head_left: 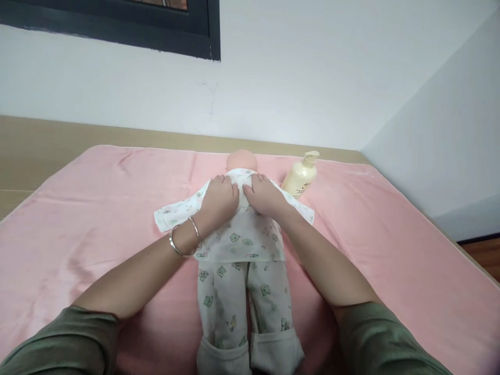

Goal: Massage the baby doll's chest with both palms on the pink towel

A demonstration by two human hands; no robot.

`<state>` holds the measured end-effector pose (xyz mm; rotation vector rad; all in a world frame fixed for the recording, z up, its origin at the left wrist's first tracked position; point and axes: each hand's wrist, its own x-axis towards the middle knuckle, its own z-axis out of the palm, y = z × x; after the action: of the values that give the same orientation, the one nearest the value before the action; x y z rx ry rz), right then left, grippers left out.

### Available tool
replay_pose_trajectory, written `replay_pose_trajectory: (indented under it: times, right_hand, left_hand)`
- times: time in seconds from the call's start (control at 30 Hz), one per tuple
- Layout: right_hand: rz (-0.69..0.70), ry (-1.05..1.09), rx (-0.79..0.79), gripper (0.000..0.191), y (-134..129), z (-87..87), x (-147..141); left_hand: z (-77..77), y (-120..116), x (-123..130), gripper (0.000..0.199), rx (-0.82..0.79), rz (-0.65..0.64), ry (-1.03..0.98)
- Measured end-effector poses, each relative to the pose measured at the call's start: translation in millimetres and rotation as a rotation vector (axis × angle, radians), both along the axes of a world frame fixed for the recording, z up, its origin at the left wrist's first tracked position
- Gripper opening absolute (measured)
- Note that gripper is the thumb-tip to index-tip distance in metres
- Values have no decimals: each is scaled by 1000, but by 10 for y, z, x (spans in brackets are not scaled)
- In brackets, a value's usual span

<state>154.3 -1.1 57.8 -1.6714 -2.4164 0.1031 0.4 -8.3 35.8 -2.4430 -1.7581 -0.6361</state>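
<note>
A baby doll (247, 234) lies stretched out on a pink mat (136, 187), its bald head (242, 159) pointing away from me and no face showing. It wears a white printed top and matching trousers with turned-up cuffs (273, 344). My left hand (221, 198) rests palm down on the doll's upper left, fingers laid over the shoulder. On the upper right lies my right hand (263, 195), mirrored, with its thumb toward the middle. Both hands look open against the cloth; their palms are hidden. The sleeves spread out to each side.
A cream pump bottle (300, 176) stands on the mat just beyond the doll's right sleeve. Behind the mat runs a wooden surface (50, 136) against a white wall (281, 94). A dark window frame (195, 36) is at upper left.
</note>
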Motion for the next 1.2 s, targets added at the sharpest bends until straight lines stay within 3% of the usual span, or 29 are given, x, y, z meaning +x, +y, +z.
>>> replay_pose_trajectory:
  times: [0.1, 0.23, 0.37, 0.5, 0.57, 0.7, 0.77, 0.93, 1.2]
  right_hand:
    - [-102, 108, -93, 49, 109, 24, 15]
    - [-83, 58, -76, 45, 92, 52, -3]
    - [56, -110, 21, 38, -81, 46, -37]
    - [250, -253, 196, 39, -215, 6, -56]
    - [193, -174, 166, 39, -170, -14, -55]
    - [-120, 96, 18, 39, 36, -68, -50]
    - [-187, 151, 30, 41, 92, -111, -59]
    - [-206, 172, 144, 37, 59, -212, -83]
    - [-185, 197, 164, 34, 76, -259, -47]
  left_hand:
    - [-42, -200, 101, 35, 122, -123, 75]
    - [-13, -257, 119, 32, 128, -176, 139]
    - [-3, -78, 24, 32, 68, -139, 178]
    - [-62, 66, -7, 28, -4, 5, -27]
    - [-100, 78, 16, 28, -19, 70, -144]
    - [-163, 33, 72, 32, 4, 106, -299]
    - [-188, 10, 86, 32, 8, 114, -325]
    - [-233, 10, 90, 33, 23, 127, -342]
    - [-214, -44, 102, 36, 103, 68, -292]
